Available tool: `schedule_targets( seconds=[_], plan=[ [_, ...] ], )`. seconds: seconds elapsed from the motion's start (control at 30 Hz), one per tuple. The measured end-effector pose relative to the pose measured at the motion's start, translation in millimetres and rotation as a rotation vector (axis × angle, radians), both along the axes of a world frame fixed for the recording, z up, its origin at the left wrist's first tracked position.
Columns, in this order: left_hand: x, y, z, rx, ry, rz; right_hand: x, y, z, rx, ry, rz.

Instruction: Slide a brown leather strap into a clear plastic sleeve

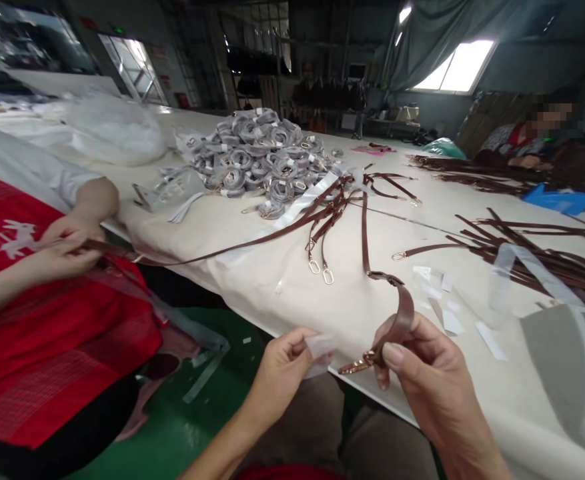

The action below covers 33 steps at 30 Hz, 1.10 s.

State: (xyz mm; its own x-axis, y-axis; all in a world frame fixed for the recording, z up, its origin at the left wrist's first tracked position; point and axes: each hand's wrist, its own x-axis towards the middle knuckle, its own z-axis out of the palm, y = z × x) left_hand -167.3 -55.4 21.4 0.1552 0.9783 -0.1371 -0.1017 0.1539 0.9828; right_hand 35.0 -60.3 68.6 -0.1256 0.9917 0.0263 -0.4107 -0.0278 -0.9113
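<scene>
My left hand (285, 370) pinches a small piece of clear plastic film (319, 353) just past the table's near edge. To its right, my right hand (425, 363) grips the end of a brown leather strap (403, 313), thumb on top. A gold metal clasp (357, 364) hangs from that strap end, between my two hands and apart from the film. The strap runs up over a buckle (386, 277) and back across the table. More brown straps with gold oval rings (328, 276) lie beyond, in the middle.
Coiled grey straps (267, 153) form a large pile at the back. A co-worker in a red apron (72, 333) holds another brown strap on the left. Brown straps (532, 247), paper scraps (452, 320) and a grey tape dispenser (567, 373) lie right. Another person sits far right.
</scene>
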Motion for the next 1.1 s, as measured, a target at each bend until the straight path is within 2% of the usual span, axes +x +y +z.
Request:
schedule_targets(
  seconds=[0.07,0.2,0.37,0.47,0.57,0.63,0.73,0.8,0.9,0.97,1.03,1.1],
  plan=[
    [-1,-1,-0.4,-0.006,0.003,-0.023,-1,3,1.6,0.036,-0.019,-0.057],
    [-1,-4,-3.5,-0.143,-0.107,-0.017,1,5,0.7,0.032,-0.068,-0.109],
    [2,-3,-4.1,-0.127,-0.216,0.006,-1,-5,-15.4,-0.129,-0.157,0.048],
    [5,-2,-1.2,-0.111,-0.236,-0.019,-9,-5,-25.2,-0.114,-0.214,0.161],
    [7,-2,-0.3,-0.098,-0.220,-0.046,-20,0,-26.8,-0.060,-0.255,0.167],
    [6,-3,-2.4,-0.085,-0.210,-0.083,-26,3,-24.6,-0.052,-0.227,0.119],
    [2,-4,-9.5,-0.086,-0.112,-0.144,-26,10,-21.8,-0.053,-0.155,-0.030],
    [-4,-4,-14.3,-0.106,-0.040,-0.159,-18,20,-21.9,-0.043,-0.119,-0.164],
    [-12,-4,-15.8,-0.151,-0.081,-0.117,9,49,-25.1,-0.045,-0.118,-0.340],
    [-15,-4,-12.1,-0.147,-0.128,-0.075,32,70,-28.7,-0.083,-0.314,-0.410],
    [-16,-3,-7.0,-0.107,-0.139,-0.021,51,84,-32.4,-0.118,-0.766,-0.493],
    [-13,-1,-3.3,-0.073,-0.147,0.055,60,82,-35.6,-0.124,-1.157,-0.570]
  ],
)
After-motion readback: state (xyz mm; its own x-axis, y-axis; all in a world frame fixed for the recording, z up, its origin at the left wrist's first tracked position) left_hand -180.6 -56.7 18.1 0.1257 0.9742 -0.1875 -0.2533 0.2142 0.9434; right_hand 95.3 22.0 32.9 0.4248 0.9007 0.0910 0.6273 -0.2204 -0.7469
